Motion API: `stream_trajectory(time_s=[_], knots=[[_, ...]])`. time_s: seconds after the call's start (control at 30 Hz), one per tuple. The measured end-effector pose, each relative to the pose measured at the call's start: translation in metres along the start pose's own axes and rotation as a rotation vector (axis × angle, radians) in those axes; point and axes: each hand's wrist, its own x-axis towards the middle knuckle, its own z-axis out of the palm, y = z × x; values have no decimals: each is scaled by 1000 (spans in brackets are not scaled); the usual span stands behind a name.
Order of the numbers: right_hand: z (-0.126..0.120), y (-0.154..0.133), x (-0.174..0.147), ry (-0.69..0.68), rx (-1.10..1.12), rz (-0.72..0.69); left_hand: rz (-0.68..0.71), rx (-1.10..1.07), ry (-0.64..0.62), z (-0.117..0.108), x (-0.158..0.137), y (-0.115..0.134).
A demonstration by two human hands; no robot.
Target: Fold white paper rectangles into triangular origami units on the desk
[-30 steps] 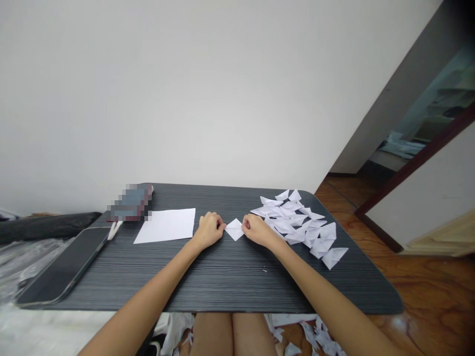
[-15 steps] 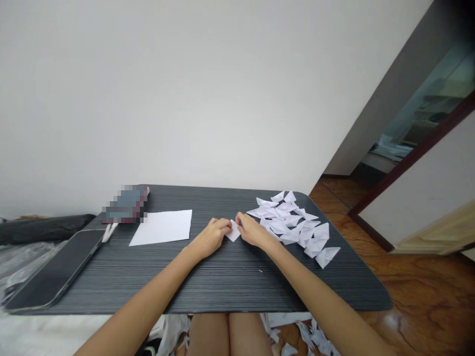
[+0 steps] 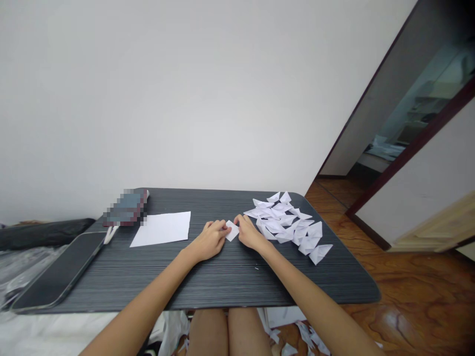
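Observation:
Between my two hands, at the middle of the dark table (image 3: 156, 282), is a small folded piece of white paper (image 3: 232, 231), shaped like a diamond. My left hand (image 3: 211, 240) pinches its left side, fingers closed on it. On the other side my right hand (image 3: 249, 232) has its fingers closed at the paper's right edge. To the right of my hands lies a loose pile of folded paper boats (image 3: 285, 217), several of them overlapping. A flat white sheet (image 3: 163, 229) rests on the table to the left.
At the back left sits a blurred-out object with a dark red edge (image 3: 128, 207), a white cord (image 3: 110, 234) beside it. A long dark panel (image 3: 59, 274) lies along the left side. A pale wall (image 3: 222, 99) rises behind the table. Paper scraps (image 3: 308, 336) are on the floor below.
My fingers have shifted slightly on the small folded paper, which stays between both hands. The whole view has moved a little; the boats and sheet lie as before.

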Motion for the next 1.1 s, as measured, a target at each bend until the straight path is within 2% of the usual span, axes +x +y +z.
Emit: stream_trajectory(time_s=[0.13, 0.23, 0.33, 0.43, 0.5, 0.57, 0.7, 0.9, 1.0, 1.1], knots=[[3, -3, -3, 39, -17, 19, -42, -77, 28, 2, 3, -1], [5, -9, -1, 23, -48, 98, -85, -199, 77, 6, 10, -5], [5, -14, 4, -47, -63, 221, -197, -326, 167, 13, 16, -13], [3, -15, 8, -66, -42, 257, -329, -328, 241, 19, 16, -20], [2, -13, 8, -42, -10, 227, -368, -255, 240, 20, 13, -24], [-1, -9, 7, -11, 57, 182, -336, -208, 204, 18, 10, -26], [-6, -2, 4, 34, 244, 101, -235, -254, 124, 10, 6, -27], [-15, 1, 6, 50, 245, -9, -271, -368, 100, 4, 7, -30], [-20, 3, 9, 144, 277, -28, -295, -423, 171, 1, 6, -28], [-22, 0, 9, 241, 295, -101, -257, -374, 331, -3, 5, -22]])
